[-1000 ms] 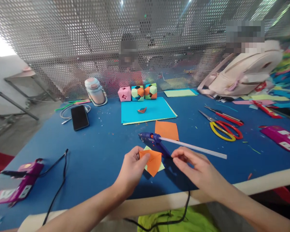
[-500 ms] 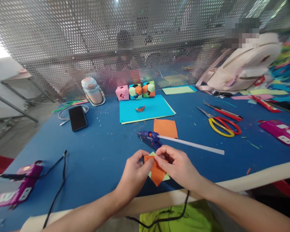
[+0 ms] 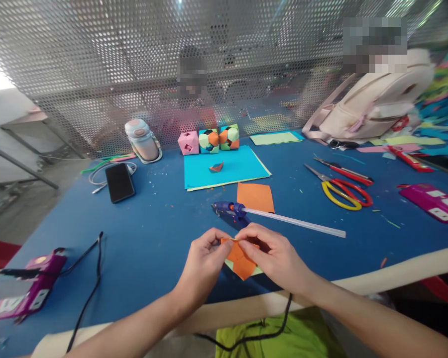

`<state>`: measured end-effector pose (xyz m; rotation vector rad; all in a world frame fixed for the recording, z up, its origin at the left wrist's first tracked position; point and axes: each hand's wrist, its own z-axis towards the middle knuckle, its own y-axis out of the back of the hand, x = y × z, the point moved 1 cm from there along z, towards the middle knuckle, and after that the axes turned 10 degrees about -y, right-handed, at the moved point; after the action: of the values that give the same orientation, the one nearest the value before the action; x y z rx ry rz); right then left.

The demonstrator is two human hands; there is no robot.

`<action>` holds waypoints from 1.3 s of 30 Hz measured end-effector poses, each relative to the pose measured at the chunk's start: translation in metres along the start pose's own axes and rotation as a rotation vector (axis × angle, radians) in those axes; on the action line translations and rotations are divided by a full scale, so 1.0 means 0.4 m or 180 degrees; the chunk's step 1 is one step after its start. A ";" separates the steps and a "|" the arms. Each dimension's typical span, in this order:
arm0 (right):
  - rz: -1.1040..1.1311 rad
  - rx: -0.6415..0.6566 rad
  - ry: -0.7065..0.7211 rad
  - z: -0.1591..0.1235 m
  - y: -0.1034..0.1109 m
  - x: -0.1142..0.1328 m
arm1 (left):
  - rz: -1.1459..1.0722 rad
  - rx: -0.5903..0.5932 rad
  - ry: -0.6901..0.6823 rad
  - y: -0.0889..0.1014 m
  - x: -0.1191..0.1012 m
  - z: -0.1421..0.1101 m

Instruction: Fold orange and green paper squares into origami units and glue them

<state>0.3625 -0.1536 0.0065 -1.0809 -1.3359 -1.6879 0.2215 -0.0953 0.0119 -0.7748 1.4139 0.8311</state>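
A folded paper piece [image 3: 243, 264], orange with pale green showing at its edges, is held near the table's front edge. My left hand [image 3: 205, 261] pinches its upper left side between thumb and fingers. Opposite it, my right hand [image 3: 271, 253] grips the upper right side, the two thumbs almost meeting. Just beyond the hands lies a purple glue gun [image 3: 227, 210] with a long clear glue stick [image 3: 302, 223] pointing right. An orange paper square [image 3: 256, 196] rests behind the gun. Fingers hide part of the folded piece.
Blue sheets [image 3: 205, 171] carry a small folded scrap [image 3: 216, 167]. Behind stand paper cubes [image 3: 209, 141]. Scissors [image 3: 341, 193] and a cutter [image 3: 353, 174] lie right, a phone [image 3: 120, 183] and bottle [image 3: 141, 141] left. A black cord [image 3: 96, 283] runs from a purple power strip [image 3: 41, 278].
The folded paper has tilted, and its pale green top corner has mostly gone from view under my fingers. My left hand has shifted slightly up and left.
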 end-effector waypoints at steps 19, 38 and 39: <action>-0.0219 -0.0120 0.0477 -0.007 0.003 -0.001 | 0.0335 0.0162 0.0176 0.005 -0.010 0.004; -0.0836 -0.0283 0.0422 -0.011 0.002 -0.010 | 0.0983 -0.0016 -0.0206 0.019 0.006 0.019; -0.0859 -0.0306 0.0464 -0.011 0.003 -0.010 | 0.0881 0.0063 -0.0124 0.018 0.006 0.020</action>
<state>0.3644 -0.1580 0.0026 -0.8396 -1.3654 -2.0053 0.2193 -0.0848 0.0099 -0.5511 1.5127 1.0369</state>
